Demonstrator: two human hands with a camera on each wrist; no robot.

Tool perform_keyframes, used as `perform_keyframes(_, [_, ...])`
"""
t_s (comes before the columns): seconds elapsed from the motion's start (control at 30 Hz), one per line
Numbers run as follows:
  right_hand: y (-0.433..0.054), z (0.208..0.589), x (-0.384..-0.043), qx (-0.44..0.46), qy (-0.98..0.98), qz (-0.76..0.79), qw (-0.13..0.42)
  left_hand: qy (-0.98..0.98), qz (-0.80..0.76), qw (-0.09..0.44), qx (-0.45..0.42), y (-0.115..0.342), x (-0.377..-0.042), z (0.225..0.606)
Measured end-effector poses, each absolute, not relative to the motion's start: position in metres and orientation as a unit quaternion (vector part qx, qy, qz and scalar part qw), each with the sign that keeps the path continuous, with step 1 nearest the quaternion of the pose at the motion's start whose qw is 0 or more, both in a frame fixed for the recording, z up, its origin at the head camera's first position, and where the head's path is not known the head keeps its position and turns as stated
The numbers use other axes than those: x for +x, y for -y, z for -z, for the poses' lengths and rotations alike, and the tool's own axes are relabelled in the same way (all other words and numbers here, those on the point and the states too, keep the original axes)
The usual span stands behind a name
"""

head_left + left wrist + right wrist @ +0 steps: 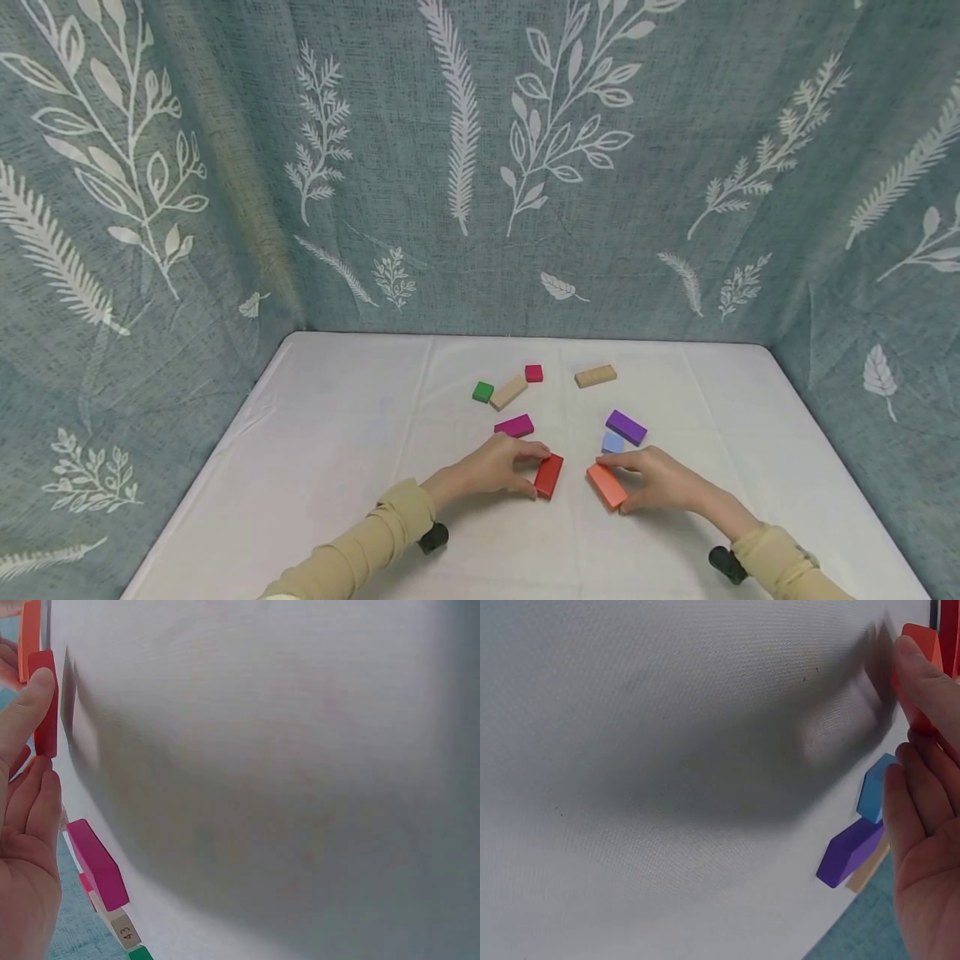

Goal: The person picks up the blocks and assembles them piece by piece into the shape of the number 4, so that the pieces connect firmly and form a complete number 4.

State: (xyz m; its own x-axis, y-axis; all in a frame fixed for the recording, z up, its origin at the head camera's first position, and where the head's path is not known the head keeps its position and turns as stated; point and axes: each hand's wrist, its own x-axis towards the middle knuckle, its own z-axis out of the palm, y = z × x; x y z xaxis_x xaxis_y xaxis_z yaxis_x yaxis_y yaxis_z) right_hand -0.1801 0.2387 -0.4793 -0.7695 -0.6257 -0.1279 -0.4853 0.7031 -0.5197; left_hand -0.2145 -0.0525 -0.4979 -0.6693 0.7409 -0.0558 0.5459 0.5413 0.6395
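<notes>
My left hand (504, 465) pinches a red block (549, 477) at its two ends, thumb at the near end and fingers at the far end. Across a small gap, my right hand (660, 481) grips an orange block (606, 487) the same way; the two blocks tilt in opposite directions. In the left wrist view the thumb lies against the red block (46, 712). The right wrist view has the orange block (917, 675) between thumb and fingertips. Whether either block touches the table is unclear. A magenta block (514, 426) lies just beyond the left hand, and a light blue block (612, 442) just beyond the right.
A purple block (626, 427) lies beside the light blue one. Farther back are a green cube (483, 392), a plain wooden block (509, 392), a crimson cube (533, 373) and another wooden block (596, 377). The white-covered table (330, 433) meets a leaf-patterned curtain (495, 283) behind.
</notes>
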Motion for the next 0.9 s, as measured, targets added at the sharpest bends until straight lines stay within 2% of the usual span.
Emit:
perform_keyframes(0.4, [-0.238,0.476,-0.179,-0.301,-0.911,0.242,0.147,-0.872,-0.288,0.127,0.376,0.038,-0.216,0.497])
perform_keyframes(0.9, [-0.241,0.475,-0.179,-0.3,-0.913,0.242,0.136,-0.897,-0.301,0.116,0.304,0.018,-0.217,0.499])
